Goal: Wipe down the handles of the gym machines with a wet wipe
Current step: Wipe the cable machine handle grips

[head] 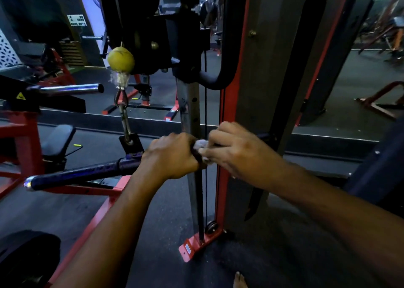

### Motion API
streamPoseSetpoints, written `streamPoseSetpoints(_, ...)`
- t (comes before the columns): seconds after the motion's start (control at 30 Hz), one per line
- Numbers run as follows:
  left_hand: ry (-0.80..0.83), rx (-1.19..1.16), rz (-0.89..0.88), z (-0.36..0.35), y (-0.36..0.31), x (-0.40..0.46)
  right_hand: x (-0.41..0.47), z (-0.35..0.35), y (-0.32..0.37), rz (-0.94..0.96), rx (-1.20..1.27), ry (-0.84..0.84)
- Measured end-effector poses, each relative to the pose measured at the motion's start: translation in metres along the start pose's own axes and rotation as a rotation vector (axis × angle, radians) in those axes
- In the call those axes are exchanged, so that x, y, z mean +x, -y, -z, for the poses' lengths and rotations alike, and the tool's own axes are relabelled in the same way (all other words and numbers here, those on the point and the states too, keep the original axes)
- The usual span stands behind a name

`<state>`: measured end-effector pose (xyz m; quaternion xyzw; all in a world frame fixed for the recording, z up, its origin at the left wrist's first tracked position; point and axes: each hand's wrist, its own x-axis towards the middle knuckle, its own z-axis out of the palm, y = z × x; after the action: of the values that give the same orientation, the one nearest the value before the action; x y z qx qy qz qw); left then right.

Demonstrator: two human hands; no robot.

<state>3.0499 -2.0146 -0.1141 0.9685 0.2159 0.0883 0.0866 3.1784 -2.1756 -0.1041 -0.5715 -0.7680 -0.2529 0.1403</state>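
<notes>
both hands work the cable bar (74, 175): left hand (172, 156) grips it, right hand (236, 150) pinches the wet wipe (201, 144); next, slide it outward.

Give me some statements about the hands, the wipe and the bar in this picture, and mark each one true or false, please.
1. The left hand grips the black bar handle. True.
2. The right hand hangs free, away from the bar. False: its fingers pinch the white wipe at the bar's right end.
3. The bar hangs by a chain under a yellow ball. True.
4. The wipe lies on the floor. False: it is held at the bar.
</notes>
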Motion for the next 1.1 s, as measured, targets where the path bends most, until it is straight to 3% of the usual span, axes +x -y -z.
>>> streamPoseSetpoints(0.13, 0.058, -0.008, 0.028, 0.001, 0.001, 0.001, -0.031, 0.027, -0.027, -0.045, -0.151, -0.029)
streamPoseSetpoints(0.43, 0.017, 0.027, 0.006, 0.0, 0.002, 0.001, 0.009, -0.021, 0.001, -0.085, 0.16, -0.081)
streamPoseSetpoints(0.57, -0.039, 0.103, -0.008, -0.005, 0.006, -0.007, -0.004, 0.004, -0.009, -0.099, 0.086, 0.008)
streamPoseSetpoints(0.67, -0.104, 0.168, -0.037, -0.011, 0.007, -0.01, -0.031, 0.028, -0.021, -0.197, 0.075, 0.07)
streamPoseSetpoints(0.8, -0.25, 0.228, -0.063, -0.024, 0.014, -0.019, -0.05, 0.034, -0.018, -0.323, 0.292, 0.063)
streamPoseSetpoints(0.97, -0.558, 0.238, -0.209, -0.04, 0.021, -0.024, -0.008, 0.017, -0.01, -0.274, 0.361, 0.128)
streamPoseSetpoints(1.1, -0.582, 0.227, -0.159, -0.045, 0.03, -0.026, 0.022, 0.002, -0.009, -0.203, 0.474, 0.158)
